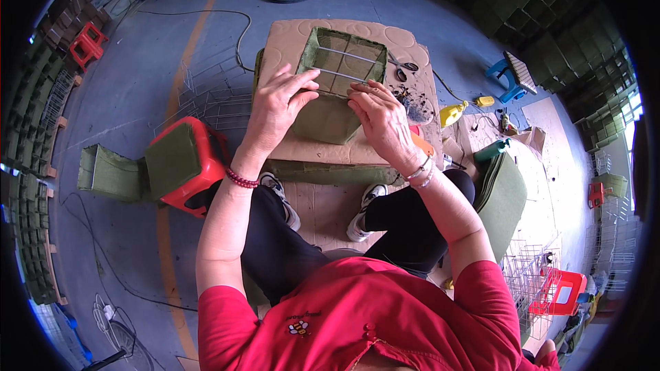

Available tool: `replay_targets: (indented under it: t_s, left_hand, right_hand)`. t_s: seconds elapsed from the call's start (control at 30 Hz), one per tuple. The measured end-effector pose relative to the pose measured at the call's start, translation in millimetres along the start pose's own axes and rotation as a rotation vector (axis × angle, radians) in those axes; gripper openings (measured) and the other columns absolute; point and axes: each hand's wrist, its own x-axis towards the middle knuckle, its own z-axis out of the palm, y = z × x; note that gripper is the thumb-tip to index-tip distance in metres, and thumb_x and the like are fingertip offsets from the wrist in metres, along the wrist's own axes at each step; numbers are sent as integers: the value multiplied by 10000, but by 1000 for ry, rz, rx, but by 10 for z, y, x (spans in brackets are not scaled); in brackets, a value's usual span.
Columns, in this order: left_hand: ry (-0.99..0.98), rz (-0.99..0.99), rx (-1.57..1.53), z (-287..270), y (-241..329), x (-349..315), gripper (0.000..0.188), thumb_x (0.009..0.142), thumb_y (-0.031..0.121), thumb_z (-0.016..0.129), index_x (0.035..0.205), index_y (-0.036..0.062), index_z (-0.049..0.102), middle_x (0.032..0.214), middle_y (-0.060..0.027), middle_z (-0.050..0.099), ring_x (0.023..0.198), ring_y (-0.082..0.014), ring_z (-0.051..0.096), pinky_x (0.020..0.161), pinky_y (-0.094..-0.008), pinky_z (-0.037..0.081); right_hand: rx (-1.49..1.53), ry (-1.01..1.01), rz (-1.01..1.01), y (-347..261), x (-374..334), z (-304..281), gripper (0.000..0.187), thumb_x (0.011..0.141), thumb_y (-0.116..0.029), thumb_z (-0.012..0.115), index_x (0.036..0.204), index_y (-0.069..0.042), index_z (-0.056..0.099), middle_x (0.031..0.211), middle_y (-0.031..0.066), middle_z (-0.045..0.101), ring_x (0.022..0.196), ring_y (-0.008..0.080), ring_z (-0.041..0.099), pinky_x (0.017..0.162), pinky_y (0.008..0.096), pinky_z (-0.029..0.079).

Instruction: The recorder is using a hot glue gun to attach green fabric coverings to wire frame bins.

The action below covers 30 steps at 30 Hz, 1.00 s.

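Observation:
A green box with cloth-like walls lies on the cardboard-topped work surface in front of me. White wire rods cross its open side. My left hand is at the left part of the box's near rim, thumb and forefinger pinched at the edge. My right hand grips the same rim farther right, its fingers closed together on the edge. What lies between the fingertips is too small to make out. Scissors rest right of the box, beside a scatter of small dark bits.
At left stands a red stool bearing a green panel; another green box is beside it. Wire frames lie behind. To the right are a yellow bottle, a teal bottle, green sheets and a blue-legged stool.

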Motion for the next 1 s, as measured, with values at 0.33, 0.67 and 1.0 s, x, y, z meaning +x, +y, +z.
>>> replay_targets:
  t_s: [0.33, 0.67, 1.0]
  left_hand:
    - [-82, -73, -98, -15, -58, -32, 350, 828, -20, 735, 1169, 48, 692, 905, -94, 696, 789, -175, 698, 724, -291, 563]
    - [275, -397, -251, -153, -122, -109, 293, 1046, 225, 537, 1227, 37, 669, 1068, -97, 749, 1012, -164, 699, 905, -309, 522]
    - [-40, 31, 9, 197, 112, -72, 302, 910, 18, 646, 1203, 72, 690, 1129, -135, 702, 1229, -306, 606, 1067, -432, 467]
  right_hand:
    - [16, -122, 8, -251, 145, 198, 190, 811, -55, 586, 994, -8, 573, 928, 152, 664, 808, 305, 668, 714, 427, 526]
    - [45, -252, 139, -181, 202, 58, 176, 951, -157, 591, 1085, -47, 619, 846, 168, 694, 755, 347, 687, 637, 437, 527]
    - [-56, -196, 101, -4, 67, 45, 221, 962, -247, 610, 985, -28, 598, 676, 157, 650, 646, 339, 673, 573, 421, 510]
